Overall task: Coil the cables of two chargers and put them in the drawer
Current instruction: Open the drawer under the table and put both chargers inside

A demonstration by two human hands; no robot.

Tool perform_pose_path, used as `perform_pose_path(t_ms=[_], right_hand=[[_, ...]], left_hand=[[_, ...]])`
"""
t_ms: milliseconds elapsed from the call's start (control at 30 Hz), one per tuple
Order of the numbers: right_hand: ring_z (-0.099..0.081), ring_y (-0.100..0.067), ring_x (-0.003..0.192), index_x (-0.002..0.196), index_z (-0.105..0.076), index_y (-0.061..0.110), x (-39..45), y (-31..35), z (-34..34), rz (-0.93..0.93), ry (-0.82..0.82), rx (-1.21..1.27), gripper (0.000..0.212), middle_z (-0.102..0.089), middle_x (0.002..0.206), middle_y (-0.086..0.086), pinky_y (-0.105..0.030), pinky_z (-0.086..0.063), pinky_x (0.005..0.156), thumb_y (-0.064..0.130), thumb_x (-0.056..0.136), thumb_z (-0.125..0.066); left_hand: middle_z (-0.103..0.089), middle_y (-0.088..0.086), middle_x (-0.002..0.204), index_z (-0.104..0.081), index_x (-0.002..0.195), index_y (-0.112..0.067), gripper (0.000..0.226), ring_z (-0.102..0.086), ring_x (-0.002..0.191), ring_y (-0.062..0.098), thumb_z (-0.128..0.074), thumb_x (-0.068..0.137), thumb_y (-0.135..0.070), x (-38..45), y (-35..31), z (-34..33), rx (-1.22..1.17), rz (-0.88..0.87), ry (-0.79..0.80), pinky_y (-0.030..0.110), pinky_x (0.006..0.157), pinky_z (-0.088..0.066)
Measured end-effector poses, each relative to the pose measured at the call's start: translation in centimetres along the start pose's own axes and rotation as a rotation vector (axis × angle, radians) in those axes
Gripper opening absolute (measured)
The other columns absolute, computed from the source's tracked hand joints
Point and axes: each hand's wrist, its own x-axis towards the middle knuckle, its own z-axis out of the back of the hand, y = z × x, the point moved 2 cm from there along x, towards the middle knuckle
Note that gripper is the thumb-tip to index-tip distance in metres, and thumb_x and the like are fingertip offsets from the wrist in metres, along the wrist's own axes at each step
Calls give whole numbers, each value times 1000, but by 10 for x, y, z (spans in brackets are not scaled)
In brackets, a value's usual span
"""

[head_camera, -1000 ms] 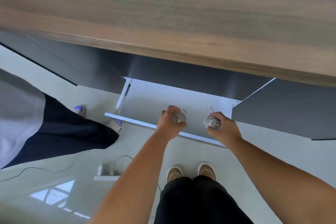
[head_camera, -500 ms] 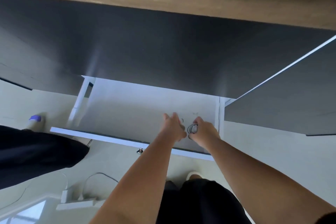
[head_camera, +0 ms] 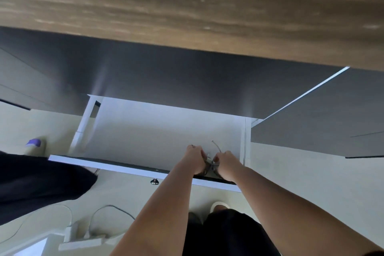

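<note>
The white drawer (head_camera: 145, 131) stands pulled out under the wooden desk top. Both my hands are inside it at its front right corner, close together. My left hand (head_camera: 194, 159) grips one coiled grey charger cable (head_camera: 206, 169), mostly hidden by its fingers. My right hand (head_camera: 226, 163) grips the other coiled cable (head_camera: 215, 165); a loose cable end (head_camera: 216, 145) sticks up just behind the thumb. The two coils touch between the hands, low near the drawer floor.
The drawer's front panel (head_camera: 124, 166) has a small metal knob (head_camera: 154, 181). Dark cabinet fronts (head_camera: 311, 122) flank the drawer. Another person's dark clothing (head_camera: 37, 185) is at left. A white power strip (head_camera: 83, 241) with cables lies on the floor.
My hands have moved together and lowered from above the drawer front into its front right corner with the coils. The view tilted up toward the desk.
</note>
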Motion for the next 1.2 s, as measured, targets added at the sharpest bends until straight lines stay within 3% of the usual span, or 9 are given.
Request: perform_pose_path(t_ms=[167, 333, 467, 533, 600, 667, 800, 1000, 1200], right_hand=[[-58, -29, 105, 113, -67, 12, -36, 1, 21, -31, -46, 206, 31, -65, 113, -9, -28, -48, 78, 13, 91, -45], [-62, -21, 77, 81, -66, 26, -105, -32, 38, -240, -507, 774, 22, -69, 85, 5, -25, -48, 62, 14, 88, -49], [-60, -30, 97, 108, -63, 18, -140, -39, 5, -651, -704, 1077, 26, -60, 118, -8, -33, -47, 81, 11, 86, -50], [-56, -33, 95, 122, -56, 11, -139, -36, -11, -899, -551, 1288, 35, -55, 117, -14, -35, -45, 82, 17, 87, -54], [-50, -30, 84, 119, -52, 5, -132, -26, -9, -1003, -326, 1527, 35, -52, 95, -13, -36, -45, 83, 22, 88, -54], [-51, -29, 91, 113, -46, 9, -126, -14, 10, -943, -207, 1749, 26, -46, 98, -13, -35, -49, 90, 24, 93, -50], [-42, -33, 131, 139, -37, 9, -120, -3, 41, -833, -310, 1920, 43, -40, 142, -14, -45, -42, 105, 22, 99, -36], [-56, -30, 118, 121, -46, 6, -119, -8, 64, -814, -387, 2142, 26, -53, 130, -16, -42, -47, 102, 16, 98, -37], [-60, -33, 113, 135, -42, -1, -103, -16, 100, -680, -373, 2211, 47, -57, 127, -18, -38, -49, 99, 30, 101, -29]], left_hand=[[-58, 5, 116, -61, 112, -19, 27, -59, 98, 26, -54, 87, -11, -34, 6, 24, 74, -20, -45, 27, 69, -44], [-66, -5, 96, -71, 92, -19, 25, -62, 80, 13, -53, 87, -3, -124, 26, 41, -261, -125, -418, 22, 70, -49], [-70, 0, 88, -70, 92, -20, 20, -62, 72, 11, -54, 91, -9, -165, 47, 31, -855, 373, -583, 20, 63, -47], [-67, 4, 89, -66, 105, -9, 18, -63, 73, 17, -50, 96, -11, -162, 47, 27, -1294, 653, -422, 25, 68, -52], [-64, 10, 100, -60, 106, -1, 16, -66, 76, 24, -49, 96, -7, -155, 39, 34, -1451, 710, -260, 29, 77, -56], [-56, 18, 108, -56, 94, 1, 11, -66, 80, 29, -45, 93, -1, -150, 30, 47, -1477, 676, -209, 33, 82, -57], [-56, 19, 106, -53, 86, -1, 15, -65, 85, 31, -40, 93, 1, -149, 21, 67, -1402, 645, -151, 36, 78, -56], [-65, 9, 97, -52, 119, -1, 28, -62, 97, 29, -35, 97, 1, -131, 7, 99, -1257, 536, -64, 36, 88, -48], [-55, 13, 140, -51, 133, -4, 35, -54, 128, 30, -44, 100, -12, -113, -23, 115, -1318, 454, -163, 40, 99, -46]])
